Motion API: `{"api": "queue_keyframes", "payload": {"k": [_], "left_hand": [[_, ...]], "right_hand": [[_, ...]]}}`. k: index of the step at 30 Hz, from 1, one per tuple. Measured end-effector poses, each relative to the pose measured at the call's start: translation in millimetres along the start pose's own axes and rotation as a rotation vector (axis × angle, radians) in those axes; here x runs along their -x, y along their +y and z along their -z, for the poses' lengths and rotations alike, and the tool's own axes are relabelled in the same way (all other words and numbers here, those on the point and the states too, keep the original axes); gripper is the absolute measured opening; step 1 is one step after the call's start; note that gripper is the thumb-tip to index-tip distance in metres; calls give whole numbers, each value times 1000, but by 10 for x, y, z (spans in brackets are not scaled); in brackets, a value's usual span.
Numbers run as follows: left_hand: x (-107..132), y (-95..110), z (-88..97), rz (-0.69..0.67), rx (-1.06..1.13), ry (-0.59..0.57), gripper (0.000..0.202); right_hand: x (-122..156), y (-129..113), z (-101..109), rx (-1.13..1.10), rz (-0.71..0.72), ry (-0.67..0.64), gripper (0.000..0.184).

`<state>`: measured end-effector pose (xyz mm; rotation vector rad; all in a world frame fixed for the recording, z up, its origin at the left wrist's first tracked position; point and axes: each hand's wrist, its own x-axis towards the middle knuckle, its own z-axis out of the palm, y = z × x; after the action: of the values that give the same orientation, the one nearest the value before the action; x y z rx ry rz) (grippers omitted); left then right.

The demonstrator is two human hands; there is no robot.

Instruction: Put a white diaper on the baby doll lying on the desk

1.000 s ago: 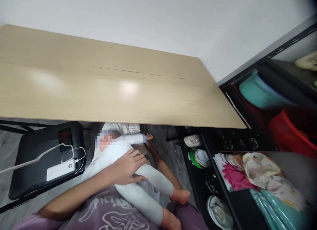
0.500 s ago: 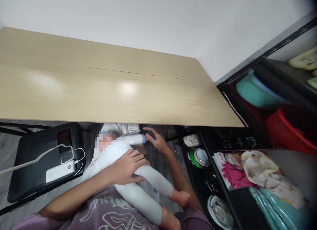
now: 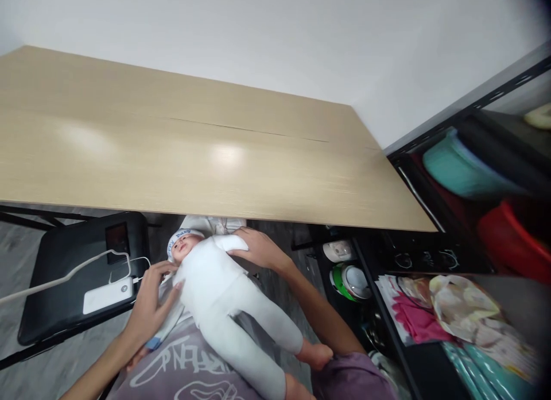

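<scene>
A baby doll in a white top and white leggings lies on its back across my lap, bare feet toward me. Its white cap has blue lettering. With fingers and thumb apart, my left hand rests at the doll's shoulder beside its head. Below that hand, one doll arm ends in a blue cuff. My right hand is closed around the doll's other forearm, hiding its hand and cuff. White cloth shows behind the doll's head under the table edge.
A wooden table extends in front, above the doll. To the left, a black stool seat carries a white power bank with cables. On the right stand black shelves with a teal basin, a red basin and pink cloth.
My left hand has moved from the doll's hip up to its shoulder. My right hand has gone from touching the doll's hand to gripping its forearm. The view has shifted slightly.
</scene>
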<state>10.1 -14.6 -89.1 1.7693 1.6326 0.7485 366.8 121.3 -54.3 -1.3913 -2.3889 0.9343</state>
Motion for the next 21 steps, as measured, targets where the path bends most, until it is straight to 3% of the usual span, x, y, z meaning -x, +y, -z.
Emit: {"api": "queue_keyframes", "payload": {"k": [3,5,9,15,21], "left_hand": [[80,-235,39,253,-2,-151,62],[114,-278,63,316,-8,-232,68],[170,-229,142,277,-53,-309,71],[200,-13,240,184,74,-386,55],[181,309,455,195,8,-389,62]], "right_hand": [[-46,-74,17,-41,-16,10,32],[-55,-120,29,-95,-6,40,30],[-10,-198,80,-78,57,76,33],[121,-200,145,5,166,160,39],[491,-331,314,51,208,340,37]]}}
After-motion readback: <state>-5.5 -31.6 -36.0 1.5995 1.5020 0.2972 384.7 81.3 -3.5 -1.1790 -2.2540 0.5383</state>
